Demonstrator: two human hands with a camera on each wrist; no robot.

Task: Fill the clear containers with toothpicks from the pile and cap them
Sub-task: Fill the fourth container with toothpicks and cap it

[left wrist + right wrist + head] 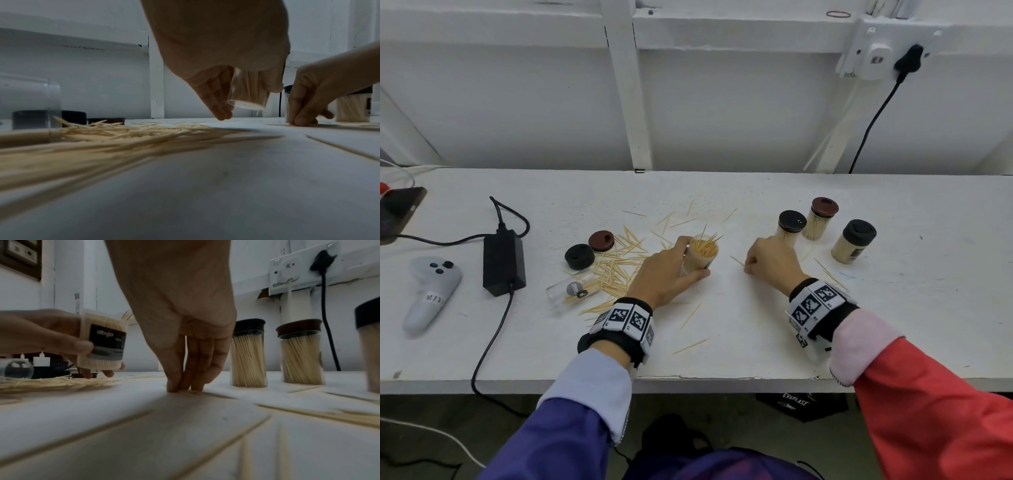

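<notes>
My left hand (693, 258) grips an uncapped clear container (703, 253) packed with toothpicks and holds it tilted just off the white table; the left wrist view shows its raised base (245, 104). My right hand (748, 269) has its fingertips (174, 386) down on the table, pinching a single loose toothpick (737, 260). The toothpick pile (616, 270) lies left of the left hand. An empty clear container (571, 289) lies on its side in it. A black cap (579, 256) and a brown cap (601, 241) sit behind the pile.
Three capped, filled containers (820, 219) stand behind and right of the right hand. Stray toothpicks (691, 315) lie near the table's front edge (688, 380). A black power adapter (504, 262) with its cable, a grey controller (431, 291) and a phone (397, 212) lie at the left.
</notes>
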